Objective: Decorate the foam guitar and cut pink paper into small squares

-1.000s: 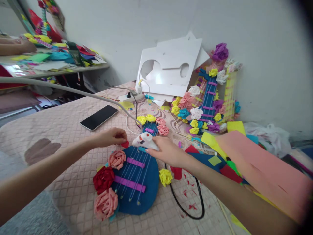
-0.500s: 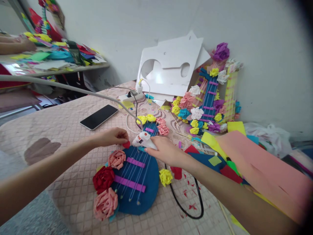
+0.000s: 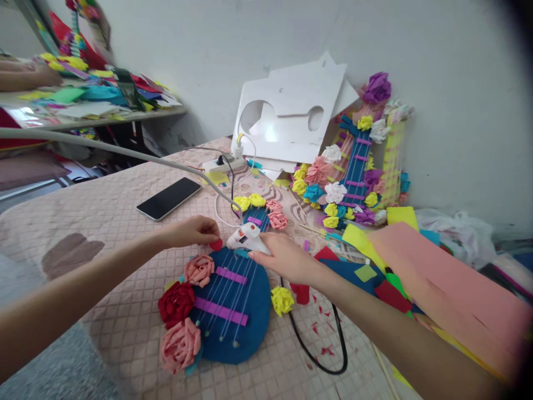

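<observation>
My right hand (image 3: 280, 254) is wrapped round a white hot glue gun (image 3: 246, 236), its nozzle end toward the left. Just left of it, my left hand (image 3: 197, 230) pinches a small red paper piece (image 3: 216, 244). Both are over the upper body of a blue paper guitar (image 3: 254, 294), which lies flat with white strings and purple strips. Pink paper roses (image 3: 180, 345) and a red paper rose (image 3: 176, 304) line its left edge. Yellow paper flowers (image 3: 250, 202) and pink ones (image 3: 277, 215) sit near its neck, partly behind the glue gun.
A phone (image 3: 169, 199) lies at the left, and a power strip (image 3: 225, 163) with cables stands behind. Finished flowered guitars (image 3: 356, 166) lean on the wall. Loose yellow flower (image 3: 282, 300), a black cable (image 3: 343, 333), red scraps and coloured paper (image 3: 449, 278) lie rightward. Another person's hand (image 3: 44, 75) rests at the far table.
The glue gun and my right hand have shifted very slightly to the right. My left hand stays almost still with the red piece.
</observation>
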`<action>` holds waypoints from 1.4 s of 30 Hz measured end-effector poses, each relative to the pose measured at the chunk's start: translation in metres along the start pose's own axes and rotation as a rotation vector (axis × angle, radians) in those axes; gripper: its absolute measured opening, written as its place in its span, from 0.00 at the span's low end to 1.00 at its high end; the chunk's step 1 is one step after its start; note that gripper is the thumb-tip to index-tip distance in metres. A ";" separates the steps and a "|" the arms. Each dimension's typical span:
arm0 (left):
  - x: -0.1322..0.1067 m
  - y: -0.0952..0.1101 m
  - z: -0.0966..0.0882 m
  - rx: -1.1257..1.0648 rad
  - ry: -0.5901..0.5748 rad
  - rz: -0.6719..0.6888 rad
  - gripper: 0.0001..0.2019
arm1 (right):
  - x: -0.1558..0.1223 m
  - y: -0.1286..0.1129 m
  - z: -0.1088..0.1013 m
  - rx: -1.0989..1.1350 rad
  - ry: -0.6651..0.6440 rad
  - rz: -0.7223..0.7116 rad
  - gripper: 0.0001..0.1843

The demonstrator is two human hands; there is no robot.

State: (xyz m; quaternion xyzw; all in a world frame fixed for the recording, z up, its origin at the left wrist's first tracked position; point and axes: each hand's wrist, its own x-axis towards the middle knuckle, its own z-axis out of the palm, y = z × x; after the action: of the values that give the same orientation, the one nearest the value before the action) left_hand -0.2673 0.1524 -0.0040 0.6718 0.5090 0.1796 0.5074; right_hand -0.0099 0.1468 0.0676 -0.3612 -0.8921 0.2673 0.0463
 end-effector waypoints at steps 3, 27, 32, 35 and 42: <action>0.001 -0.001 -0.001 -0.017 0.001 -0.004 0.14 | 0.001 0.001 0.001 0.002 0.013 0.002 0.09; 0.012 0.002 0.012 0.046 0.037 -0.006 0.16 | -0.044 0.004 -0.011 0.329 0.101 -0.020 0.17; 0.012 0.005 0.016 0.047 0.054 -0.020 0.16 | -0.051 0.005 -0.011 0.319 0.101 0.037 0.17; 0.013 0.004 0.018 0.091 0.092 -0.021 0.16 | -0.055 0.004 -0.013 0.323 0.097 0.060 0.16; 0.012 0.001 0.020 0.192 0.145 -0.023 0.15 | -0.060 0.005 -0.015 0.390 0.115 0.047 0.17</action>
State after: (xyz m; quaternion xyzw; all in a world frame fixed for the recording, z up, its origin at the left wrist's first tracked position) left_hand -0.2465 0.1531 -0.0144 0.6966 0.5668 0.1726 0.4046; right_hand 0.0418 0.1161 0.0848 -0.3810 -0.8107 0.4148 0.1602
